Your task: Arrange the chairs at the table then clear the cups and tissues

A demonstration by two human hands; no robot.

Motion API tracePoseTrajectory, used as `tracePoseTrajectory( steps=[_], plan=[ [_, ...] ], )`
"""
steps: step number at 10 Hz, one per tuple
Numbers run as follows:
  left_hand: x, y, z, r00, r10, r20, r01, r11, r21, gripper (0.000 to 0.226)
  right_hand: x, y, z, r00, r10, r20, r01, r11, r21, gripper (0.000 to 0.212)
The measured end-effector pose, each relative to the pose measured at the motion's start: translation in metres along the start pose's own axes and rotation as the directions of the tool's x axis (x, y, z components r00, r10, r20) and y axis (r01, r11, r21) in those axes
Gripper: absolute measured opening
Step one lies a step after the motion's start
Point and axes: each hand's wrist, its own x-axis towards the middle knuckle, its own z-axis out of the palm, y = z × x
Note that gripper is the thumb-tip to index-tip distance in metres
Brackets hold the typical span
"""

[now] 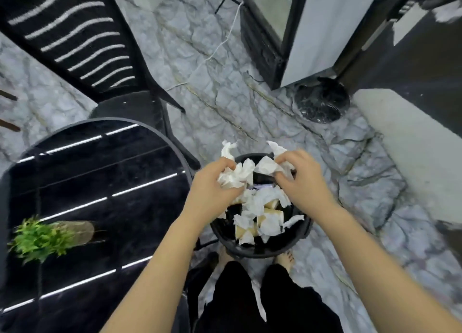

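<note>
Both fists clamped on crumpled tissues: left hand (212, 182), right hand (302, 180), held right over black bin (297, 237) beside table (100, 182), likely to drop them onto tissues already inside.

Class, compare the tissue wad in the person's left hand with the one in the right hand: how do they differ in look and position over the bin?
The left hand clutches a larger, bunched tissue wad near the bin's left rim. The right hand pinches a smaller, flatter tissue piece by the far rim. Both are white, crumpled and held above the bin.
</note>
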Motion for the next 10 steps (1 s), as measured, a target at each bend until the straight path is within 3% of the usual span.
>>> tracePoseTrajectory(
  steps=[1, 3, 5, 6, 7, 8, 9, 10],
  plan=[
    [0.015, -0.026, 0.059, 0.996, -0.058, 0.064, 0.057, 0.998, 0.019, 0.024, -0.010, 0.053, 0.003, 0.993, 0.120, 0.001, -0.120, 0.993, -0.021, 0.017],
    [0.047, -0.111, 0.149, 0.966, -0.228, 0.123, 0.188, 0.944, 0.273, 0.035, -0.009, 0.149, 0.057, 0.918, 0.344, 0.197, -0.315, 0.935, -0.164, 0.022],
    [0.083, -0.198, 0.206, 0.923, -0.360, 0.135, 0.278, 0.868, 0.411, 0.038, 0.011, 0.227, 0.127, 0.861, 0.413, 0.297, -0.340, 0.902, -0.267, 0.027],
    [0.100, -0.233, 0.229, 0.908, -0.396, 0.139, 0.291, 0.833, 0.471, 0.040, 0.016, 0.256, 0.158, 0.848, 0.453, 0.276, -0.380, 0.882, -0.280, 0.031],
    [0.110, -0.261, 0.244, 0.816, -0.546, 0.189, 0.322, 0.701, 0.636, 0.074, 0.012, 0.275, 0.178, 0.777, 0.493, 0.393, -0.365, 0.860, -0.356, 0.061],
    [0.109, -0.269, 0.245, 0.728, -0.638, 0.252, 0.319, 0.640, 0.699, 0.113, 0.005, 0.277, 0.183, 0.662, 0.526, 0.534, -0.385, 0.850, -0.359, 0.101],
    [0.105, -0.263, 0.237, 0.770, -0.581, 0.265, 0.313, 0.705, 0.636, 0.126, -0.001, 0.272, 0.181, 0.685, 0.505, 0.525, -0.422, 0.863, -0.279, 0.114],
    [0.099, -0.245, 0.228, 0.825, -0.509, 0.245, 0.268, 0.735, 0.623, 0.122, -0.006, 0.253, 0.168, 0.736, 0.477, 0.481, -0.420, 0.878, -0.228, 0.112]
  ],
)
